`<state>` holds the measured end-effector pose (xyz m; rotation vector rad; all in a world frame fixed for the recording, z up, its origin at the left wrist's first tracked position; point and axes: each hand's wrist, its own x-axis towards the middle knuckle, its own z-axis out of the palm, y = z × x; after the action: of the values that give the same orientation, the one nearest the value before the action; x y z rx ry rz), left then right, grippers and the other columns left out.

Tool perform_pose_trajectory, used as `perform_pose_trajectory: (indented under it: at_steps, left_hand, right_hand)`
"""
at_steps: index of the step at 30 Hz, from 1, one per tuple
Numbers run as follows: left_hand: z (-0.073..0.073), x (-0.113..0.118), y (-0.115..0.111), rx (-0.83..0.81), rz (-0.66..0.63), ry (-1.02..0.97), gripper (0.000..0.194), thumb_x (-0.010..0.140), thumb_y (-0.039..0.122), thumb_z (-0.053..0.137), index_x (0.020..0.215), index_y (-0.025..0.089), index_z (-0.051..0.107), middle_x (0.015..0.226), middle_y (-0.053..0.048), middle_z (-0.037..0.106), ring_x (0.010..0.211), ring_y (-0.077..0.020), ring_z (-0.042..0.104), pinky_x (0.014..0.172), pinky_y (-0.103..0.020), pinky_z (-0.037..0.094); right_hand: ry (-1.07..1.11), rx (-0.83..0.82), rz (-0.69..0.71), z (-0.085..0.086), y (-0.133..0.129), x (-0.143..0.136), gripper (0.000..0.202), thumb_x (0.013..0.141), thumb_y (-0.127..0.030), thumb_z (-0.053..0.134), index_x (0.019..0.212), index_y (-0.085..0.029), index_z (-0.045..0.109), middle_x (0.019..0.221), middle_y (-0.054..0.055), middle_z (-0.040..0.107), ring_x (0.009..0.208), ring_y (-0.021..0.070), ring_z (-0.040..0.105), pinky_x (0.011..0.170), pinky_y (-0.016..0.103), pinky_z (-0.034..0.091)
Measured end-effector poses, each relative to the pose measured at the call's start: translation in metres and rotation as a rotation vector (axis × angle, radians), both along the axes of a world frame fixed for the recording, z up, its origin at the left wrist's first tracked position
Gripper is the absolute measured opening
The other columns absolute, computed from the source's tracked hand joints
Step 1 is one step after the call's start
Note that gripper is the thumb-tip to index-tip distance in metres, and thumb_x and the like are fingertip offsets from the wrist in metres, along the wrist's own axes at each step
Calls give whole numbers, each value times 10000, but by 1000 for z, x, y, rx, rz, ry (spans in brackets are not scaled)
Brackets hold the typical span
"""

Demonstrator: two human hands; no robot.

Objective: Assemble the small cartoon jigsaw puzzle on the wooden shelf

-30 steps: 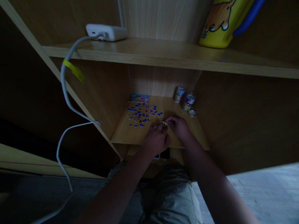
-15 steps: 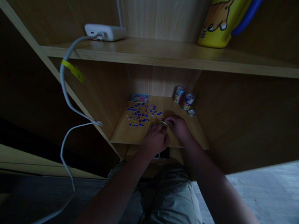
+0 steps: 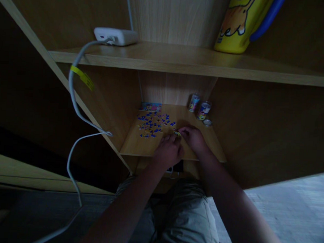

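Small blue and yellow jigsaw pieces point(image 3: 151, 124) lie scattered on the lower wooden shelf. A small yellow and dark group of jigsaw pieces point(image 3: 177, 133) sits at my fingertips, to the right of the scatter. My left hand point(image 3: 169, 150) rests palm down at the shelf's front, its fingers stretched toward that group and touching its near edge. From the right, my right hand point(image 3: 192, 137) has its thumb and index finger pinched at the group's right side. The pinched piece is mostly hidden by the fingers.
A colourful picture card point(image 3: 150, 106) lies at the back left. Two printed cans point(image 3: 194, 102) stand at the back right beside a round lid point(image 3: 207, 122). Above, the upper shelf point(image 3: 165, 65) bears a white charger point(image 3: 116, 36) with a hanging cable and a yellow cup point(image 3: 233, 29).
Both hands keep almost the same place at the jigsaw pieces. The view has shifted very slightly.
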<state>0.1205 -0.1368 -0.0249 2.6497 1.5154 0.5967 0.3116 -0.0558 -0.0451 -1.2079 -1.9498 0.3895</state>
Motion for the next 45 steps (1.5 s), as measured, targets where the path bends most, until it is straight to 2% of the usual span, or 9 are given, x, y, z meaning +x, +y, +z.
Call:
perform_pose_trajectory:
  at_steps: [7, 21, 29, 34, 38, 45]
  left_hand:
    - [3, 0, -2, -12, 3, 10, 469, 1069, 310, 598, 1499, 132, 656, 1439, -198, 680, 1307, -362, 632, 1192, -545, 494]
    - [-3, 0, 0, -6, -6, -30, 464, 1065, 319, 600, 1492, 148, 661, 1419, -197, 678, 1299, -368, 628, 1193, -561, 486]
    - [0, 1, -1, -12, 1, -16, 428, 1065, 304, 604, 1452, 137, 682, 1374, -193, 687, 1279, -359, 635, 1185, -538, 493]
    - [0, 1, -2, -4, 5, -5, 429, 1072, 313, 590, 1448, 129, 685, 1349, -187, 692, 1260, -355, 640, 1167, -533, 505]
    - [1, 1, -2, -12, 7, -12, 421, 1076, 319, 588, 1446, 143, 685, 1362, -183, 693, 1267, -349, 643, 1172, -532, 506]
    - [1, 0, -2, -9, 1, -18, 428, 1070, 311, 586, 1454, 147, 681, 1367, -184, 697, 1277, -356, 635, 1176, -540, 504]
  right_hand:
    - [80, -79, 34, 0, -2, 1, 168, 997, -171, 706, 981, -259, 849, 1042, 53, 877, 960, 232, 825, 921, 360, 631]
    - [-15, -59, 23, 1, 1, 2, 171, 980, -161, 716, 972, -267, 850, 1035, 54, 870, 958, 244, 811, 932, 394, 623]
    - [-55, 5, 2, -1, 2, 0, 144, 963, -146, 740, 931, -245, 839, 973, 67, 800, 917, 227, 748, 894, 356, 596]
    - [21, 102, -101, -1, 2, 6, 221, 1026, -166, 613, 1025, -225, 826, 1061, 107, 788, 1041, 267, 744, 992, 405, 597]
    - [0, 117, -173, -3, 2, 9, 282, 956, -93, 590, 1033, -223, 829, 1054, 117, 768, 1055, 287, 722, 1057, 439, 585]
    - [-47, 132, -165, -6, 1, 6, 301, 912, -64, 591, 934, -244, 831, 1057, 112, 758, 1060, 294, 697, 1033, 462, 584]
